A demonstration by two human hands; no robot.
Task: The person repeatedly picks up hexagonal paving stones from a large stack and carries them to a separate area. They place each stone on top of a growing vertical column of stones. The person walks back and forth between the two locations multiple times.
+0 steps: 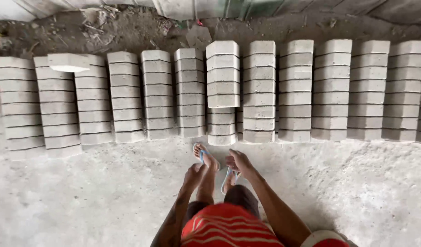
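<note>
View from the head camera, looking down on a concrete floor (pixel 82 201) and a long line of grey concrete paving blocks set on edge in rows. The person stands just in front of the middle rows, both bare arms lowered. The left hand (pixel 194 173) hangs over the left leg with fingers loosely curled and holds nothing. The right hand (pixel 238 161) hangs over the right foot, fingers loosely bent and slightly spread, likewise holding nothing. Neither hand touches a block. Nearest to the hands is the raised stack of blocks (pixel 222 73), which stands higher than its neighbours and sits on a lower row (pixel 222 128), just beyond the toes. Both feet wear light blue flip-flops (pixel 202 155). Red striped shorts (pixel 228 228) fill the lower edge of the view. To the left, a single loose block (pixel 68 61) lies flat across the tops of two rows. Further rows (pixel 366 91) extend to the right edge. Behind the rows lies bare dark soil (pixel 142 27) with scattered debris, bounded by a wall of pale boards (pixel 183 7). No container is visible; the blocks rest directly on the floor.
</note>
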